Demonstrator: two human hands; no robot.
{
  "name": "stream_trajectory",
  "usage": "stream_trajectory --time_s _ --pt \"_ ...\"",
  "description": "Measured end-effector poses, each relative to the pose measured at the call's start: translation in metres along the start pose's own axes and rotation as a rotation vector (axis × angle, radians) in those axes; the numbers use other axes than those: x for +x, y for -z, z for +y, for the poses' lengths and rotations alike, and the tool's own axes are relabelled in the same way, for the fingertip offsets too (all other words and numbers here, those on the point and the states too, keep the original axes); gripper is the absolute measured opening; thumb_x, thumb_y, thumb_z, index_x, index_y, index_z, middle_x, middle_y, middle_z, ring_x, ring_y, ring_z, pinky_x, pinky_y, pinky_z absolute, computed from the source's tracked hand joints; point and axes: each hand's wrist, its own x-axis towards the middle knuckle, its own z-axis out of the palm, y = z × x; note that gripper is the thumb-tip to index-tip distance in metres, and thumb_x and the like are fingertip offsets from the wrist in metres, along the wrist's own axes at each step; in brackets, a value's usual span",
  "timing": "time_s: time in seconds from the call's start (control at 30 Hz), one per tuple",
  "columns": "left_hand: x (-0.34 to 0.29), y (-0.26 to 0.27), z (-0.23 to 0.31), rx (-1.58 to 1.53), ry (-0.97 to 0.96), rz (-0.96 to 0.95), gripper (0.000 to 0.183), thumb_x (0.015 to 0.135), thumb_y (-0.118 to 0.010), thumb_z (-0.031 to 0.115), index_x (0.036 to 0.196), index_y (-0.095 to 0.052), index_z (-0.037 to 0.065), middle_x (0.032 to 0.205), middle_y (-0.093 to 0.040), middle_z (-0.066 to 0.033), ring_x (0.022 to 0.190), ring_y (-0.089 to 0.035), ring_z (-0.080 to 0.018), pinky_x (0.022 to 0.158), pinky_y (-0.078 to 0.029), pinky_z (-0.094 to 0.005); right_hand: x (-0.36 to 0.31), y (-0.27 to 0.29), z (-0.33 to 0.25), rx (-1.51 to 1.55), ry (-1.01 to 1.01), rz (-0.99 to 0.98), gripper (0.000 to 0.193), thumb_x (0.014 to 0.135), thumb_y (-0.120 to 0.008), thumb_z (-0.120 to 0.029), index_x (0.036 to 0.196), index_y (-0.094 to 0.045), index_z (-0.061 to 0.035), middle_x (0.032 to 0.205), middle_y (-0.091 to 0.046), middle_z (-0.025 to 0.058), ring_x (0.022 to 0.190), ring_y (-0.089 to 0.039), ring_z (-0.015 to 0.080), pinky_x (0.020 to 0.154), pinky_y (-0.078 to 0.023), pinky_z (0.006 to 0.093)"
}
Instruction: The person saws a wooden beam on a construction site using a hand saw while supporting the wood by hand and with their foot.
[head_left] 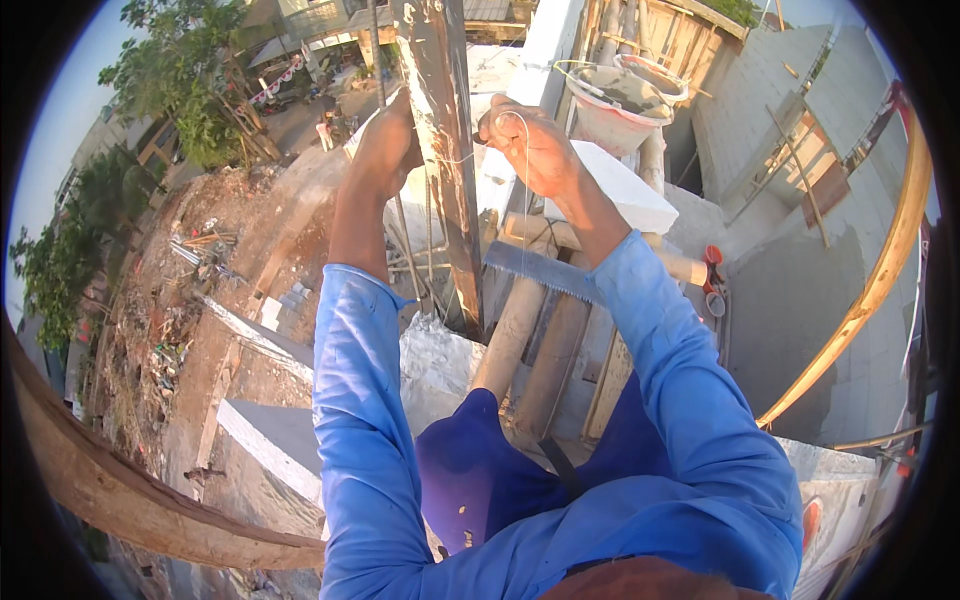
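Observation:
A weathered wooden post (447, 140) stands upright between my two hands. A thin pale string (527, 165) crosses the front of the post, and a loop of it hangs from my right hand (532, 145), whose fingers are pinched together on it. On the post's other side, my left hand (384, 148) is closed with the fingers curled. Its fingertips are turned away, so whatever they grip is hidden. Below my right wrist lies a saw blade (540, 268) with its teeth facing down; my right sleeve covers one end.
Round poles (515, 335) run beneath me, beside a white block (625, 190). Beyond are buckets (615, 108) with dark contents. A red-handled tool (712, 268) lies right. A bent-looking wooden pole (870, 300) rises at far right. The ground with rubble (180, 330) lies far below, left.

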Motion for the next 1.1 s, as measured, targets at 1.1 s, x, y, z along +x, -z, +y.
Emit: stream_trajectory --time_s 1.1 --pt "0.084 -0.004 0.024 0.893 -0.121 -0.633 0.039 0.075 -0.073 0.037 0.088 -0.068 0.001 0.054 -0.052 0.0008 0.047 -0.050 -0.0100 0.044 -0.041 -0.0247 0.031 0.047 0.023 0.040 -0.100 0.364 0.016 0.083 -0.054 -0.014 0.068 -0.051 -0.0081 0.070 -0.047 -0.0009 0.060 -0.042 0.0093 0.055 -0.035 0.0262"
